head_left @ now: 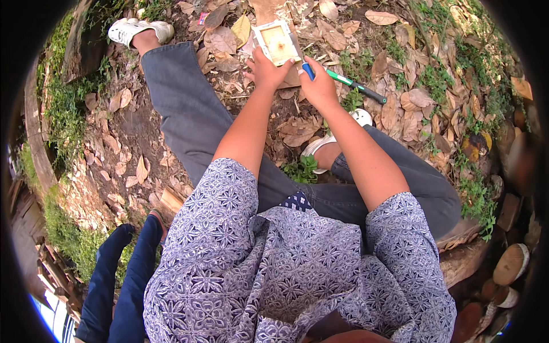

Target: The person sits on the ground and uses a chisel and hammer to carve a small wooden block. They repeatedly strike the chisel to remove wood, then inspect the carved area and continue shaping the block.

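Note:
My left hand (pixel 267 71) is closed on the lower edge of a pale square wooden block (pixel 277 43), its thumb along the near side. The block has a square hollow with a raised rim and a brown spot in the middle. My right hand (pixel 319 87) is wrapped round the blue handle of a chisel (pixel 308 71), whose narrow metal blade stands at the block's right edge. The blade's tip is hard to make out. Beside my right hand lies a tool with a green and black handle (pixel 357 86); its other end is hidden.
A wooden board (pixel 266 10) shows beyond the block. Dry leaves (pixel 297 130), wood shavings and green plants cover the ground around my outstretched legs. Cut logs (pixel 510 264) are stacked at the right. Another person's legs in dark blue trousers (pixel 134 280) stand at lower left.

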Demonstrator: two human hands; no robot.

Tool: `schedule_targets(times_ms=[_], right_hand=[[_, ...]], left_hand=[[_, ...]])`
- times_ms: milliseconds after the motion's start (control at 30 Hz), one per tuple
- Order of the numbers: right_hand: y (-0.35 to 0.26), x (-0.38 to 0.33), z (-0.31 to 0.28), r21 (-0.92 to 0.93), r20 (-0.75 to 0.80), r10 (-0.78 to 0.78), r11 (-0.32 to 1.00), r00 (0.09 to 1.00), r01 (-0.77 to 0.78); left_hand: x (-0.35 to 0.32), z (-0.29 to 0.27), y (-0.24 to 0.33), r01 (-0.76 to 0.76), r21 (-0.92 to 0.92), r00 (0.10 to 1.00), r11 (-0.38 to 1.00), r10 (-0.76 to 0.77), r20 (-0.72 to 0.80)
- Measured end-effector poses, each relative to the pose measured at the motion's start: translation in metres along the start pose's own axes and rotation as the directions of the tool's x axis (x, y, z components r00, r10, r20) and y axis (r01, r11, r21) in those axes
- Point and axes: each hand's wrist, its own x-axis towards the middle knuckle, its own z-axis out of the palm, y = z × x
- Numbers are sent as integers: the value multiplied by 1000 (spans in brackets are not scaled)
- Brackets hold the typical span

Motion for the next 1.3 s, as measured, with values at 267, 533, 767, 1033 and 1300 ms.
schedule_targets(times_ms=[267,533,767,1033,1300], right_hand=[[-9,12,-46,-108,288,-126,981,949,163],[-81,-36,-159,-257,510,-175,903,842,343],[-96,-100,-273,236,335,-166,968,927,88],[-85,-89,-272,213,112,-175,966,978,148],[-83,-98,-267,179,132,-415,903,900,390]], left_hand=[[43,-28,-4,28,182,1000,983,-26,-13],[7,-96,-8,-245,-221,965,944,260,42],[-81,-203,62,-755,241,568,610,792,-223],[-92,-193,60,-768,337,508,545,838,-198],[-114,-223,91,168,-943,953,289,197,230]])
